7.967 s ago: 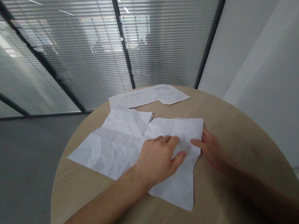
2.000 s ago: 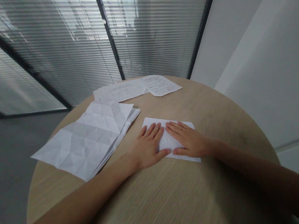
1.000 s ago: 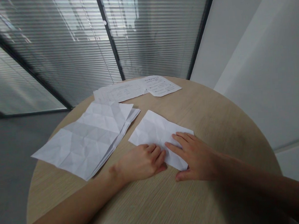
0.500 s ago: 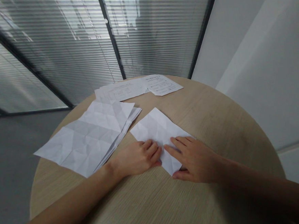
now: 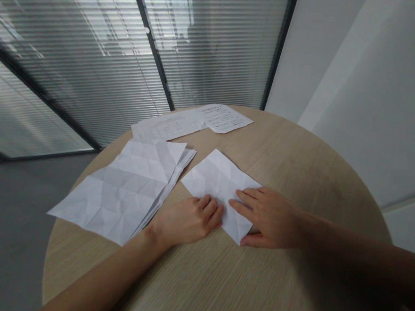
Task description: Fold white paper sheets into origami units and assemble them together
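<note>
slatted blinds back a round wood-grain table. one creased white diamond-shaped sheet lies right of one crinkled paper stack, two or more printed pages beyond. left hand curls at the sheet's near-left edge, whether pinching i cannot tell; right hand lies palm down on it, fingers spread.

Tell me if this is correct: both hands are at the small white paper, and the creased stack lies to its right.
Wrong side: the head view shows the creased stack to the left of the small white paper. The rest holds.
</note>
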Motion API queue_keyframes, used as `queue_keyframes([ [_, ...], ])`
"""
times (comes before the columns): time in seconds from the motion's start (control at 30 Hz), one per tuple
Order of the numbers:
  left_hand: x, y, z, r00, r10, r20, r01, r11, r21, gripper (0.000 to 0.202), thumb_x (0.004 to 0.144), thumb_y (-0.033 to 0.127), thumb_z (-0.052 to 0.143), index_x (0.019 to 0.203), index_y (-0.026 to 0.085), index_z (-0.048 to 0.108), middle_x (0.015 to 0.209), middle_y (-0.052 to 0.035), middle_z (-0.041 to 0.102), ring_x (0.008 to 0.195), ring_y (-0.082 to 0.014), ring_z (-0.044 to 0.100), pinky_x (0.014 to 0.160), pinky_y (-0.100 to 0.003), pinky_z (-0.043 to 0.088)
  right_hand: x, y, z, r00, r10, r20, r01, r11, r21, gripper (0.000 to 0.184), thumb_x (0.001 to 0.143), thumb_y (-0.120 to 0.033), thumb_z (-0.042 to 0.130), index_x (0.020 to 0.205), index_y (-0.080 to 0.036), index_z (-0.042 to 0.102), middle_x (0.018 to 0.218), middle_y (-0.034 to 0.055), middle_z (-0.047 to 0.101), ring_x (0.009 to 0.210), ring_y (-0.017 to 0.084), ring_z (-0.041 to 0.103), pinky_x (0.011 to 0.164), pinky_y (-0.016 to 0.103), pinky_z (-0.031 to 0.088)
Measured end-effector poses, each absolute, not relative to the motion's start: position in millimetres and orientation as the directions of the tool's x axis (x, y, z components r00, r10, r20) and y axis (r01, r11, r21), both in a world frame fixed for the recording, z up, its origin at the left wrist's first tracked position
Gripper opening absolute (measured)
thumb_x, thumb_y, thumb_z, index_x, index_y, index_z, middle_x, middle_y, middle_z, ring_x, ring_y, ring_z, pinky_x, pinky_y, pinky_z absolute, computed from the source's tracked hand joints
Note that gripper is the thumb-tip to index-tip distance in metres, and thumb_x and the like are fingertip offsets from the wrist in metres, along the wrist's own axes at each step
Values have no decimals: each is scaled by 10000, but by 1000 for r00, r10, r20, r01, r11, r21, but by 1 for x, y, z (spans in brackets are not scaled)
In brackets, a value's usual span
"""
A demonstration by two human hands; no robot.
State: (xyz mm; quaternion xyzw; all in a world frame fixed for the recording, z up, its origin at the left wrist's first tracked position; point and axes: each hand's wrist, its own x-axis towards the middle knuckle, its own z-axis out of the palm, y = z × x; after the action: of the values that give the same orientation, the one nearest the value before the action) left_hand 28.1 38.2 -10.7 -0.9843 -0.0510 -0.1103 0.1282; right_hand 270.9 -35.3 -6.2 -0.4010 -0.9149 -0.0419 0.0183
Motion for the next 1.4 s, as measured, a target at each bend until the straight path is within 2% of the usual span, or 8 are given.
queue_keyframes([
  [0.13,26,39,-11,973,84,213,133,-965,-226,244,1005,144,407,1169,136,587,1031,-131,721,932,-210,696,732,-298,580,278,-31,-7,-729,681,75,685,728,44,632,871,-511,618,1321,-69,574,1224,249,652,1082,361,629,862,482,500],
  [0.47,22,37,-14,954,143,262,178,-977,-116,574,994,588,391,1244,98,556,1070,-183,719,980,-276,710,781,-372,590,278,-31,-24,-790,573,218,595,802,48,233,971,-195,448,980,-163,678,921,121,734,850,221,672,742,341,510],
  [0.63,20,38,-19,935,197,295,239,-964,-113,302,1036,261,357,1157,121,595,1056,-163,727,980,-244,716,808,-366,600,275,-30,-11,-731,649,209,613,760,-215,297,1015,-320,424,1028,-164,676,916,97,745,822,204,692,764,342,523],
  [0.77,15,38,-15,918,221,328,259,-963,-74,295,1013,151,343,1039,112,633,1054,-153,745,984,-240,727,838,-378,608,297,-13,-8,-748,649,140,514,700,-496,999,724,-746,667,1476,-134,427,1490,197,506,1371,320,479,1133,491,364],
  [0.87,10,37,-8,901,273,336,271,-961,53,284,1005,158,364,1050,114,642,1064,-131,756,1023,-235,726,870,-368,604,316,-1,-15,-754,657,-2,557,637,-533,1157,649,-776,707,1540,-139,336,1572,200,391,1470,347,335,1212,558,191],
  [0.97,8,36,-3,869,368,330,311,-926,215,279,1016,195,386,1047,139,657,1057,-106,760,994,-205,732,868,-329,595,327,6,-26,-710,705,8,608,618,-499,1052,698,-722,716,1517,-147,393,1568,215,390,1467,366,334,1193,593,209],
  [1.23,7,34,-4,739,639,211,452,-704,548,290,1008,310,444,903,161,669,667,4,669,576,-127,625,545,-226,483,315,10,-39,-445,866,230,682,494,-540,364,952,-362,527,1261,-209,644,1173,118,737,1091,283,683,953,444,509],
  [1.4,14,33,-14,468,851,239,631,-511,584,489,958,333,531,1398,143,433,748,3,701,610,-159,650,576,-260,529,290,4,-38,-75,984,161,753,162,-637,502,911,-272,577,1395,-163,502,768,35,743,754,234,713,833,412,547],
])
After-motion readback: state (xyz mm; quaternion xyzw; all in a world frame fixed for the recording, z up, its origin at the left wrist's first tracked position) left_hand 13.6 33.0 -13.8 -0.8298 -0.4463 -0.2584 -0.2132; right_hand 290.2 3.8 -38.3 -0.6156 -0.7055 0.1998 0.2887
